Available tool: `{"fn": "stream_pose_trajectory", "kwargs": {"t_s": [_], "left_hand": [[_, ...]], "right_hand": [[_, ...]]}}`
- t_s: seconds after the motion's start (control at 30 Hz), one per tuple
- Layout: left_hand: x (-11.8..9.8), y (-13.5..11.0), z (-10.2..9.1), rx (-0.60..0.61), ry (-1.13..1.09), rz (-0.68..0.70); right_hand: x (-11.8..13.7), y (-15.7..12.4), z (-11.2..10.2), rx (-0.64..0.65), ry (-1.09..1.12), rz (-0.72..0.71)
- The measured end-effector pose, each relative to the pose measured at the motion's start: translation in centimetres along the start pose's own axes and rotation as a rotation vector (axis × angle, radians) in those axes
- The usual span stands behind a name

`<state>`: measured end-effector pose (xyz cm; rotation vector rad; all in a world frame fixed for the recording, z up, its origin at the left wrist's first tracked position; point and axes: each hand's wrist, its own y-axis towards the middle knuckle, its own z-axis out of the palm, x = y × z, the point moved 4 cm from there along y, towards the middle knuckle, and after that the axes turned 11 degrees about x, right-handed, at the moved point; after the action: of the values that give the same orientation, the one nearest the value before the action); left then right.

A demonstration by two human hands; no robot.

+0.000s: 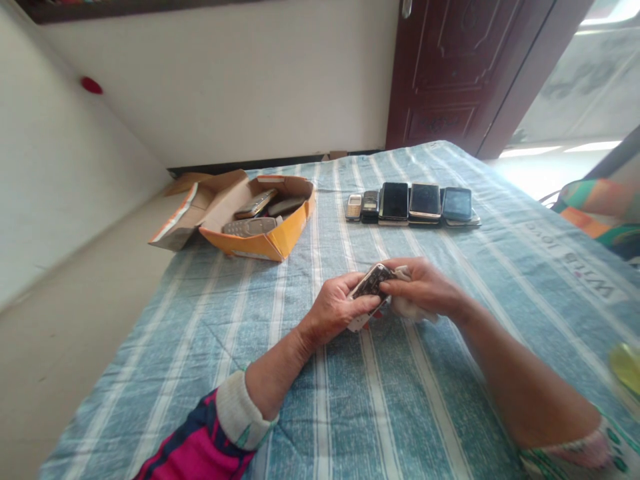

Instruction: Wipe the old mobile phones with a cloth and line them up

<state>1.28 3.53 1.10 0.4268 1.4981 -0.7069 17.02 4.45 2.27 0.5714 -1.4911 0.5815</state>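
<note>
Over the middle of the striped cloth, my left hand is closed around a mobile phone with a dark face and a white edge, its thumb lying across the front. The phone is tilted. My right hand grips a crumpled white cloth or tissue, and its thumb and fingertips touch the phone's upper right part. Fingers of both hands hide much of the phone's back and sides. A small reddish patch shows beneath the phone; I cannot make out what it is.
An open orange cardboard box with several old phones inside stands at the left. Beyond my hands, a row of phones, some stacked, lies on the blue striped tablecloth. A yellowish object is at the right edge. A dark red door stands behind.
</note>
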Motion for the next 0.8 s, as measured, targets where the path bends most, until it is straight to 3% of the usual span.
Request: {"fn": "stream_pose_trajectory", "kwargs": {"t_s": [0.17,0.3,0.43,0.57,0.8], "left_hand": [[-0.3,0.0,-0.1,-0.033,0.038,-0.006],[0.0,0.0,-0.4,-0.042,0.016,-0.024],[0.4,0.3,-0.5,-0.068,-0.041,-0.051],[0.6,0.6,0.0,-0.014,-0.156,-0.09],[0.5,0.6,0.3,0.005,-0.377,-0.107]], "right_hand": [[0.1,0.4,0.0,-0.129,-0.278,-0.012],[-0.2,0.8,0.1,-0.178,-0.348,-0.035],[-0.9,1.1,0.0,-0.143,-0.195,0.017],[-1.6,0.9,-0.4,-0.069,0.047,0.046],[-1.9,0.7,-0.5,-0.086,0.13,0.072]]}}
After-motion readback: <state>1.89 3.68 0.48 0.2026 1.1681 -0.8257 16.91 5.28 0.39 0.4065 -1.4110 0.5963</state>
